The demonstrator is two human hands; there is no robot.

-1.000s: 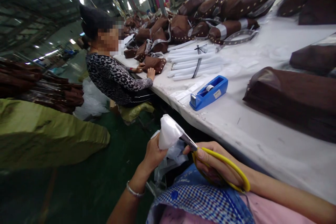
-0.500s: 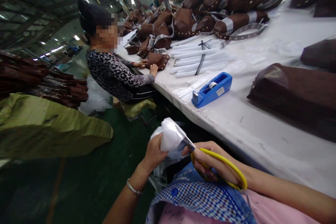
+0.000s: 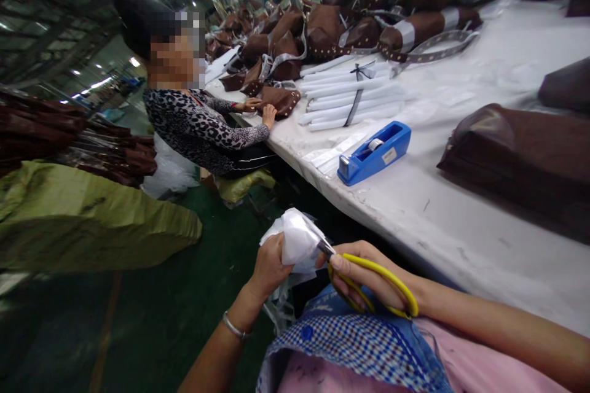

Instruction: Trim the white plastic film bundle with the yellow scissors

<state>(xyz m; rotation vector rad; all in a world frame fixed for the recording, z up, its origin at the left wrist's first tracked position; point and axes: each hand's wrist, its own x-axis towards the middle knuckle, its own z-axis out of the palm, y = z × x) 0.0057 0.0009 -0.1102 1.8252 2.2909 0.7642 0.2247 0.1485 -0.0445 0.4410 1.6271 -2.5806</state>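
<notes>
My left hand (image 3: 267, 267) is closed around a bunch of white plastic wrap (image 3: 297, 239), held over my lap below the table's edge. My right hand (image 3: 369, 276) grips yellow-handled scissors (image 3: 369, 267); their metal blades reach into the white wrap. A silver bracelet (image 3: 234, 328) sits on my left wrist. A blue checked cloth (image 3: 354, 344) lies across my lap under both hands.
A long white table (image 3: 442, 221) runs along my right with a blue tape dispenser (image 3: 373, 152), a tied bundle of white rolls (image 3: 345, 101) and several brown studded bags (image 3: 520, 153). A person in a leopard-print top (image 3: 203, 129) works farther up. An olive sack (image 3: 83, 221) lies left.
The scissors' blades have gone deeper into the white wrap and both hands have sunk slightly lower. The view has tipped up a little.
</notes>
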